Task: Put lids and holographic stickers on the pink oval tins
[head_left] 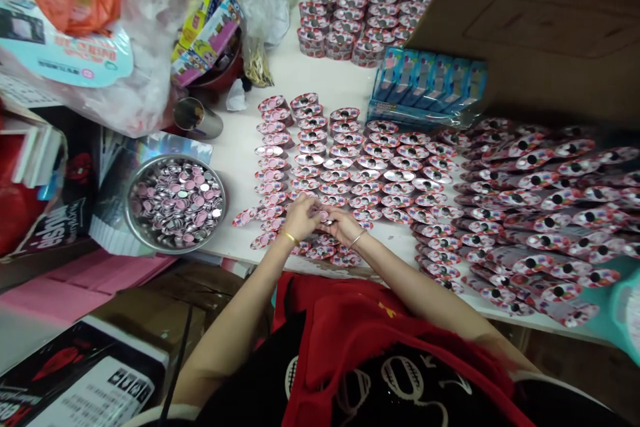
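My left hand (301, 219) and my right hand (344, 224) meet over the rows of small boxes, fingertips closed together. Between them shows a small pink disc (325, 216), partly hidden by the fingers. The printed boxes (336, 175) have pointed-oval tops in red, white and pink, many with a dark round hole. In the leftmost column, pink discs (274, 185) sit on the box tops. To the left, a round metal bowl (223, 181) holds many loose pink and silvery discs (175, 203).
More boxes (530, 213) crowd the right side, and others (367, 47) stand at the back. Blue packs (427, 83) lie beside a large cardboard sheet (540, 20). A metal cup (197, 119) and plastic bags (145, 47) are at back left. The table's front edge is near my body.
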The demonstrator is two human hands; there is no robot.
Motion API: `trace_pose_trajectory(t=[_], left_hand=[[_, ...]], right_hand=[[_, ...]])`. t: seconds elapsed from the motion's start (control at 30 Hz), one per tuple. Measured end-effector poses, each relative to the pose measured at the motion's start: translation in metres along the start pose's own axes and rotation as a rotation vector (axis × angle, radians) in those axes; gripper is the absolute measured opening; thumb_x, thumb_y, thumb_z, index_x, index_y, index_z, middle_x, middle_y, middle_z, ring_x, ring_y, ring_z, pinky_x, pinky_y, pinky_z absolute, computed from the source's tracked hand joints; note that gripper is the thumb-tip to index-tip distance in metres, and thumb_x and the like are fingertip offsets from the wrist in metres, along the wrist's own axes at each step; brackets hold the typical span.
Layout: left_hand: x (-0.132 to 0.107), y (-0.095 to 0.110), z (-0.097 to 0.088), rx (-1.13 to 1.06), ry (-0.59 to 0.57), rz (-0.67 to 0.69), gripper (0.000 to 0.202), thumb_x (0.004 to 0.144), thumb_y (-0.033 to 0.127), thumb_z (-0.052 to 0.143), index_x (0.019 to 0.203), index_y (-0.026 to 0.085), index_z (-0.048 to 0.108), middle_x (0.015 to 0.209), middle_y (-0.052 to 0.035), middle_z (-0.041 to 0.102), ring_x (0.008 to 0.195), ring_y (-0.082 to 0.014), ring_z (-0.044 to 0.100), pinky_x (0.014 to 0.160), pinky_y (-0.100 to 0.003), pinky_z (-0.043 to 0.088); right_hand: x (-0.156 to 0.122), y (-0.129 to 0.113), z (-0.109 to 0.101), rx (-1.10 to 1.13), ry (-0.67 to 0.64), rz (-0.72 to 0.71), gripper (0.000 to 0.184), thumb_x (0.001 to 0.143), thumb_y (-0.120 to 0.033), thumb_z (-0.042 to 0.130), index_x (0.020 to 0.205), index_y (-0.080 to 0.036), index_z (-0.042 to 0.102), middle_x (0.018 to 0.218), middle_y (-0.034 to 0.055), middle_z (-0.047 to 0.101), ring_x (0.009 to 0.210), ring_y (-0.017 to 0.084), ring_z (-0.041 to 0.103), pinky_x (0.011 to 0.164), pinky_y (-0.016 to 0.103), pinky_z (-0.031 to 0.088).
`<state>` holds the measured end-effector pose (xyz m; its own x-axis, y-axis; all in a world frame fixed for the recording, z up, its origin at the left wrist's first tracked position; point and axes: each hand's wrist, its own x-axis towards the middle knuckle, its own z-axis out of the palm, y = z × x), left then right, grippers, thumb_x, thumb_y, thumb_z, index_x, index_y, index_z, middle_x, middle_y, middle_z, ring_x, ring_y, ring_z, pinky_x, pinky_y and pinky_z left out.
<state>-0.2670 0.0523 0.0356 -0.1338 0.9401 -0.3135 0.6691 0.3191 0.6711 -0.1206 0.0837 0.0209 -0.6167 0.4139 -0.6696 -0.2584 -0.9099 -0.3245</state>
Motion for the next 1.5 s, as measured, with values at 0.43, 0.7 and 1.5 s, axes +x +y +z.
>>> trace_pose_trajectory(t=[0.43,0.7,1.5], left_hand=[[0.010,-0.002,-0.005,-0.010,-0.005,0.115,0.009,0.082,0.023,0.053,0.084,0.020,0.062,0.093,-0.0049,0.062,0.094,-0.0188,0.057,0.088,-0.033,0.043],[0.027,-0.011,-0.007,0.016,0.223,-0.223,0.012,0.085,0.024,0.045,0.091,0.019,0.055,0.084,-0.0035,0.062,0.077,-0.0149,0.058,0.074,-0.027,0.045],[0.038,0.002,-0.020,0.063,-0.082,0.019,0.026,0.082,0.032,0.058,0.104,0.022,0.066,0.094,-0.0049,0.064,0.091,-0.0184,0.060,0.084,-0.031,0.046]], right_hand=[[0.009,-0.010,0.007,0.042,-0.052,-0.017,0.015,0.075,-0.013,0.067,0.089,-0.017,0.067,0.083,0.0031,0.069,0.080,0.013,0.063,0.072,0.027,0.056],[0.019,-0.016,0.005,-0.016,0.010,-0.044,0.019,0.078,-0.020,0.069,0.097,-0.018,0.068,0.083,0.0037,0.071,0.072,0.012,0.065,0.063,0.022,0.053],[0.026,-0.017,0.022,-0.030,0.136,-0.155,0.042,0.079,-0.061,0.059,0.090,-0.021,0.059,0.062,-0.0036,0.056,0.051,0.009,0.048,0.041,0.020,0.032]])
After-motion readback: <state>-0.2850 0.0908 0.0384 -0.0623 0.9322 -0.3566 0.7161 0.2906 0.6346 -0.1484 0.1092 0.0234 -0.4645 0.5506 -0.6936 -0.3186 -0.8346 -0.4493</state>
